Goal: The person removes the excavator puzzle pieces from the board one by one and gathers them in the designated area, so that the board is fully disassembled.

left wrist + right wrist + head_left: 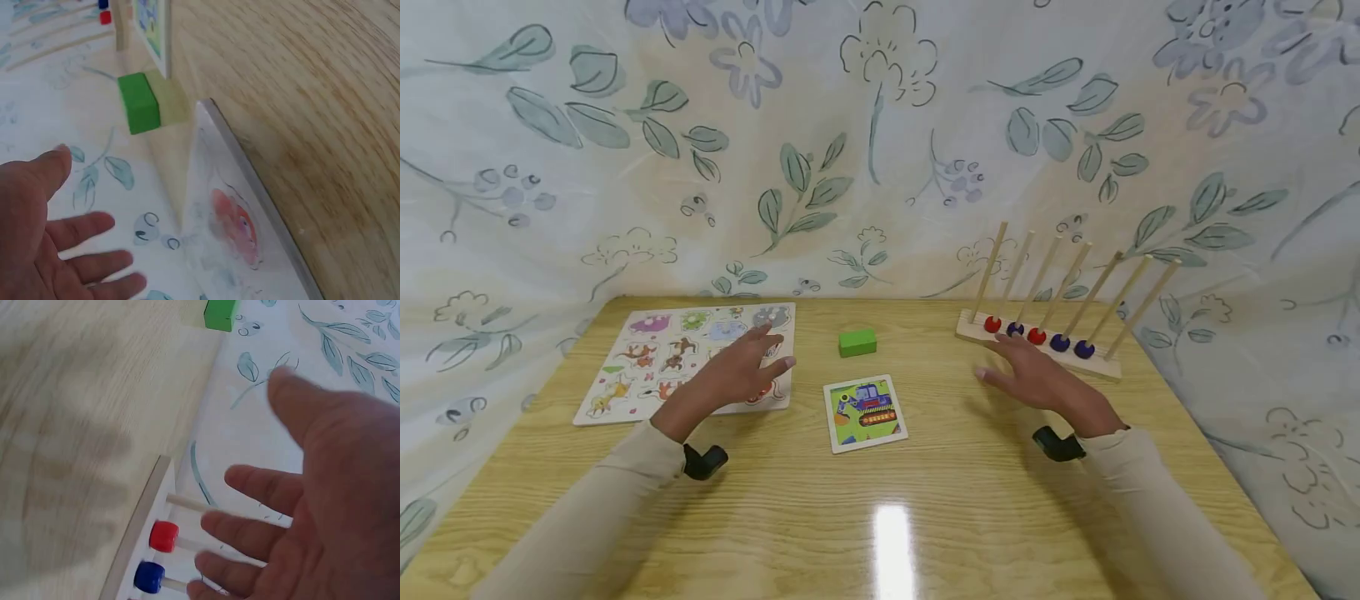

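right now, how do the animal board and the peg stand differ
The animal board lies flat, while the peg stand has rods rising from its base. The animal board is pale with many coloured animal pictures; the peg stand is plain wood carrying red beads and blue beads. The animal board is by the left hand, the peg stand by the right hand. Both rest on the table.

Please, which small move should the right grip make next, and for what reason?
Perhaps the right grip should ease down toward the red bead near the end of the wooden rack. It is spread open and holds nothing, and the rack is the nearest object to it, so this seems the shortest reach.
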A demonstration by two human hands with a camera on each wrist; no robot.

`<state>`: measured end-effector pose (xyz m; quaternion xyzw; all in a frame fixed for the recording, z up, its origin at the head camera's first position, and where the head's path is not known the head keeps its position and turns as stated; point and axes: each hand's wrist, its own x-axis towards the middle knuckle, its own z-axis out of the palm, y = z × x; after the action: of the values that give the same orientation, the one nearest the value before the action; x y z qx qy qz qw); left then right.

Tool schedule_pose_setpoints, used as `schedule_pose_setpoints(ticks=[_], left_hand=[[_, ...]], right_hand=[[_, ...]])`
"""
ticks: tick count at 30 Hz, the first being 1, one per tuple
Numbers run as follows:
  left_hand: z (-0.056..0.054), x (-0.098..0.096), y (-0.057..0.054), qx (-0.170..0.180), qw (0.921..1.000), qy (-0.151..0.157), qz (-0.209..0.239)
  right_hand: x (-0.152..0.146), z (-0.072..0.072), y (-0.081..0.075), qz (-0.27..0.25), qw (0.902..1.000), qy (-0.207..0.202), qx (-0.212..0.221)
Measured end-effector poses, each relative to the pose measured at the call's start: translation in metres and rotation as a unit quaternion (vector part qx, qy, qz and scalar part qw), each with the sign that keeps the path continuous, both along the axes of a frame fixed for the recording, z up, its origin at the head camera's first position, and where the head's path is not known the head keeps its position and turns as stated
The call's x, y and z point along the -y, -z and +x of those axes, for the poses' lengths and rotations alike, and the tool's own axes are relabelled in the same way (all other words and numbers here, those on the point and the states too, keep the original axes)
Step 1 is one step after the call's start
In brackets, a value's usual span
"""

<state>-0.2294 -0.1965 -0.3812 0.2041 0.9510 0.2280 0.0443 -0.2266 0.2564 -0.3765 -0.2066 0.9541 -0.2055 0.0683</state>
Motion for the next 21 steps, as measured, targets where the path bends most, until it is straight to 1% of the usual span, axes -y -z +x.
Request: schedule_pose_setpoints(ticks=[3,5,8,10,12,15,18,21], left_hand=[[0.004,-0.004,0.001,-0.002,0.9989,0.036,0.029],[0.007,-0.006,0.004,-0.008,0.9967,0.062,0.052],[0.012,-0.01,0.008,-0.018,0.9931,0.087,0.076],[0.014,-0.014,0.012,-0.023,0.9911,0.102,0.082],[0.016,-0.019,0.015,-0.025,0.9895,0.113,0.086],[0.02,-0.029,0.02,-0.026,0.9875,0.126,0.092],[0.024,-0.036,0.022,-0.017,0.9863,0.134,0.094],[0.03,-0.043,0.024,-0.003,0.9861,0.141,0.087]], right_hand=[[0.003,0.001,0.002,-0.014,0.9999,-0.006,-0.008],[0.006,0.003,0.003,-0.021,0.9996,-0.008,-0.016],[0.013,0.005,0.005,-0.027,0.9991,-0.011,-0.032],[0.019,0.006,0.005,-0.027,0.9985,-0.018,-0.045],[0.025,0.006,0.006,-0.024,0.998,-0.026,-0.053],[0.033,0.002,0.005,-0.027,0.9979,-0.036,-0.047],[0.04,0.001,0.006,-0.037,0.9974,-0.042,-0.045],[0.045,0.0,0.009,-0.047,0.9963,-0.05,-0.052]])
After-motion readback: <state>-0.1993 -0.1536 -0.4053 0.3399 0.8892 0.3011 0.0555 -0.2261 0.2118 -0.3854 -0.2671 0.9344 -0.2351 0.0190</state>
